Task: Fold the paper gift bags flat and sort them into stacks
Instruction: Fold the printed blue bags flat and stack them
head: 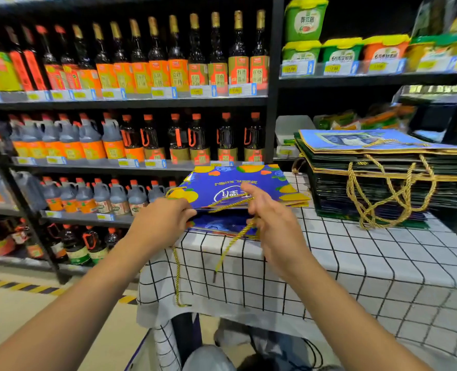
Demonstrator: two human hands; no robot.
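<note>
Presently left hand (165,218) grips the flattened blue fruit-printed paper gift bag (238,188) on the checked worktop (355,263); right hand (270,223) pinches its gold cord. Tall sorted stack (382,180) stands beside.

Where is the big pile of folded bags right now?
In the head view, the pile of folded bags sits at the far right of the checked tablecloth, right of the blue bag the hands hold, in front of the shelves.
</note>
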